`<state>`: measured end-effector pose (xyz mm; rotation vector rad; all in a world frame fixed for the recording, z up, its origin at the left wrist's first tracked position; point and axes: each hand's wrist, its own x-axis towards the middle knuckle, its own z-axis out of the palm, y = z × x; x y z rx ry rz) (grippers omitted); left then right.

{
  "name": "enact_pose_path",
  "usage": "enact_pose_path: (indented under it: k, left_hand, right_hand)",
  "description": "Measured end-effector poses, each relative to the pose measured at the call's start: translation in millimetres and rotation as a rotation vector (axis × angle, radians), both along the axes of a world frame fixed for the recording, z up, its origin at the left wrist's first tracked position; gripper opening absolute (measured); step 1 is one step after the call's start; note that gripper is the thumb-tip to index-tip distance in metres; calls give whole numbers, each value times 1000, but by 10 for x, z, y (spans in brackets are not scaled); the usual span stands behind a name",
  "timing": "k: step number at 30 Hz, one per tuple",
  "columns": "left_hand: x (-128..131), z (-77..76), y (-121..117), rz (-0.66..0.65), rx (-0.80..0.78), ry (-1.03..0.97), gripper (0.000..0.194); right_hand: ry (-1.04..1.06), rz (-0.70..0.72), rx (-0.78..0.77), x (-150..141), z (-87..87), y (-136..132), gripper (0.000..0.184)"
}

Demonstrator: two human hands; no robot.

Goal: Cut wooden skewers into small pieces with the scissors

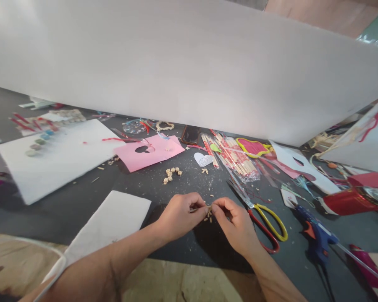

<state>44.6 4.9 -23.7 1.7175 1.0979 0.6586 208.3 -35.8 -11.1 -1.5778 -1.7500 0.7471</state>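
Observation:
My left hand (186, 214) is closed in a pinch on a thin wooden stick (194, 209), partly hidden by my fingers. Thumb and forefinger of my right hand (236, 224) pinch together at the stick's end, so the two hands nearly touch. Below the fingertips, short cut wooden pieces (210, 219) lie on the dark tabletop. Beyond them sits a curved row of small wooden clusters (171, 174), beside a few loose bits (204, 170). Scissors (255, 209) with one yellow and one red handle rest open just right of my right hand.
A blue glue gun (318, 235) and a red can (353, 200) are at right. Wrapped wooden sticks (233, 155), a phone (190, 135) and pink paper (129, 155) lie toward the back. White boards (63, 159) occupy the left; a white panel (176, 63) stands behind.

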Motion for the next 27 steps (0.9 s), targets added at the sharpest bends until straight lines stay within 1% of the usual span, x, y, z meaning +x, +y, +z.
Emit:
enact_pose_path:
  k: [8, 13, 17, 21, 24, 27]
  left_hand:
    - [-3, 15, -1, -2, 6, 5, 18]
    - [-1, -7, 7, -8, 1, 10, 18]
    - [-4, -14, 18, -2, 5, 14, 18]
    - [-11, 5, 26, 18, 22, 32, 18]
    - [-23, 9, 42, 31, 30, 30, 19]
    - [-41, -4, 64, 46, 38, 27, 20]
  right_hand:
    - [-15, 4, -4, -2, 14, -7, 16]
    - [-82, 12, 32, 56, 27, 22, 19]
    - [-191, 0, 74, 109, -8, 49, 17]
    - [-313, 36, 130, 139, -64, 62, 15]
    - [-319, 50, 137, 165, -89, 72, 16]
    - [-305, 27, 146, 194, -97, 79, 15]
